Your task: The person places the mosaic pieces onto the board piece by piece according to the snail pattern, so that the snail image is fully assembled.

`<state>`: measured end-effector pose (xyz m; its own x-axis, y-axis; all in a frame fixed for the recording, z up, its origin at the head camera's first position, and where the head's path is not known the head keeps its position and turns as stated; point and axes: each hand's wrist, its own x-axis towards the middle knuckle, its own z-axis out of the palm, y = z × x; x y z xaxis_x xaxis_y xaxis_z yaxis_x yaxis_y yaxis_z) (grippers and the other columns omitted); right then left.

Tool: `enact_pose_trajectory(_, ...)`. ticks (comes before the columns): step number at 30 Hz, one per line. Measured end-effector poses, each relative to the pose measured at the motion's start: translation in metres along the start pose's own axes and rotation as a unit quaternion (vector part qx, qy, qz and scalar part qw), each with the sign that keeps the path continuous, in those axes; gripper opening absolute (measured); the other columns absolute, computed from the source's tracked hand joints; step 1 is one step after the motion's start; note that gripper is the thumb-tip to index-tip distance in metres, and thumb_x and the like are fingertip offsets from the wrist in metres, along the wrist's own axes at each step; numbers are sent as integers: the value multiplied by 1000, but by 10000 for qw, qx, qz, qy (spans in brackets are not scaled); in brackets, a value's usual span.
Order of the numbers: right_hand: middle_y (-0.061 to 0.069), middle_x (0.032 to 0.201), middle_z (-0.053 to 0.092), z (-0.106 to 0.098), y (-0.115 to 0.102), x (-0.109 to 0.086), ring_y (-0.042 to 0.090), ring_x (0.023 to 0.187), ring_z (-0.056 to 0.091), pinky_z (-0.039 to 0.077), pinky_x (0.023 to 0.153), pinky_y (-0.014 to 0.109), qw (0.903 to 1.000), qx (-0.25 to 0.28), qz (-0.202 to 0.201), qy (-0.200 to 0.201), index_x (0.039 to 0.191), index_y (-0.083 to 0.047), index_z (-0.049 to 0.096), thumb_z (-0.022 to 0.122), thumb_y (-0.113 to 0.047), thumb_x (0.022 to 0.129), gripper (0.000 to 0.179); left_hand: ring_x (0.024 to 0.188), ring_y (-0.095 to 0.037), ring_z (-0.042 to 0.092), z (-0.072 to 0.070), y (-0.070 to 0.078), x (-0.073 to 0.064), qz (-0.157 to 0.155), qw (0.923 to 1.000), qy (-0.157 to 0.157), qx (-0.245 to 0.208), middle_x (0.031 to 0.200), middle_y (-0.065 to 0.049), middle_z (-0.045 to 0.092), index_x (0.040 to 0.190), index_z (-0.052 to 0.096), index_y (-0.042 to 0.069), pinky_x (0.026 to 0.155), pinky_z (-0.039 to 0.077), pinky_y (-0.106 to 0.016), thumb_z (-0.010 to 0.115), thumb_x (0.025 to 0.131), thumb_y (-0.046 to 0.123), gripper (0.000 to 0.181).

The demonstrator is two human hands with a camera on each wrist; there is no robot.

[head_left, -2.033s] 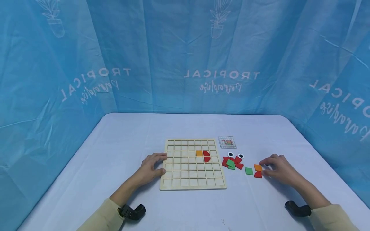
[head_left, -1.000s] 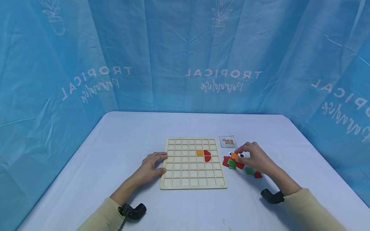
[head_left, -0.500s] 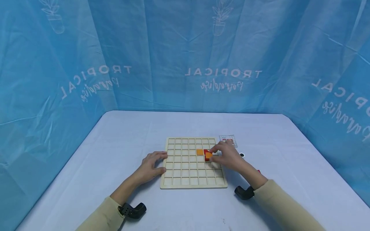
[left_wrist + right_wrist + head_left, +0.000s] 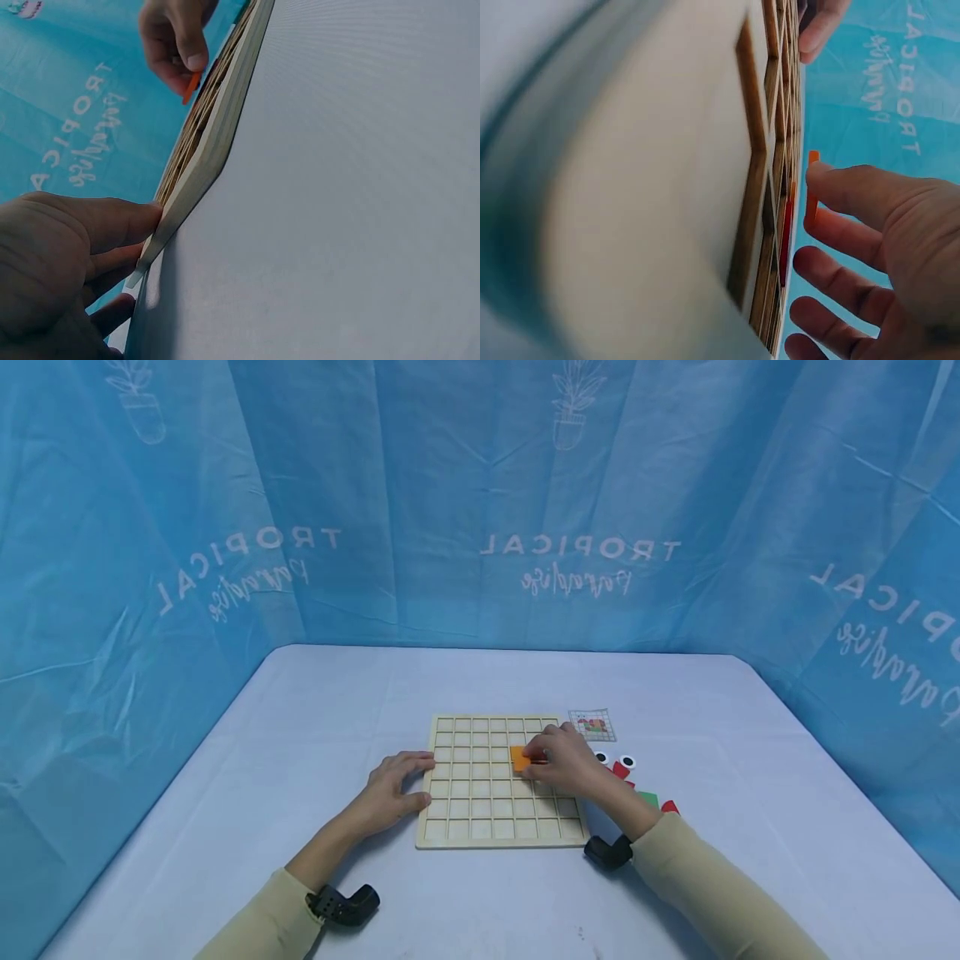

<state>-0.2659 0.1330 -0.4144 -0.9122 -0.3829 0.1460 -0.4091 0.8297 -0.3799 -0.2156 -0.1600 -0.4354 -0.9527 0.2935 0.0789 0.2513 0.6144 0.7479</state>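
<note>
A square wooden grid board lies flat on the white-covered table. My left hand touches its left edge, thumb and fingers spread apart and fairly straight. In the right wrist view my right hand pinches a thin orange square tile between thumb and index finger, its other fingers loosely bent. The pinched tile stands on edge just above the grid there. From the head view it overlaps an orange tile in the board, and my right hand mostly hides the red pieces beside it. A red piece shows in the grid.
Right of the board lie two eye discs, red pieces and a green square, partly behind my right arm. A printed pattern card rests by the board's top right corner. Blue curtains surround the table.
My right hand has picked up the orange square from the table at the right and carried it left, over the loose pieces, to the board. My left hand has stayed at the board's edge.
</note>
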Motion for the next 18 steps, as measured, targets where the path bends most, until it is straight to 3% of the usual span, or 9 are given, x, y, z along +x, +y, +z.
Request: enact_pose_trajectory(18,0,102,61,2,2,-3,17,90,43,39,74,28,9996,-128,-240,-16,95,-21,73,77,-29,76,21,135,-34,32,0,-1,1,54,10000,12,67,144,-9,44,130,54,4,112,14,-56,70,81,13,52)
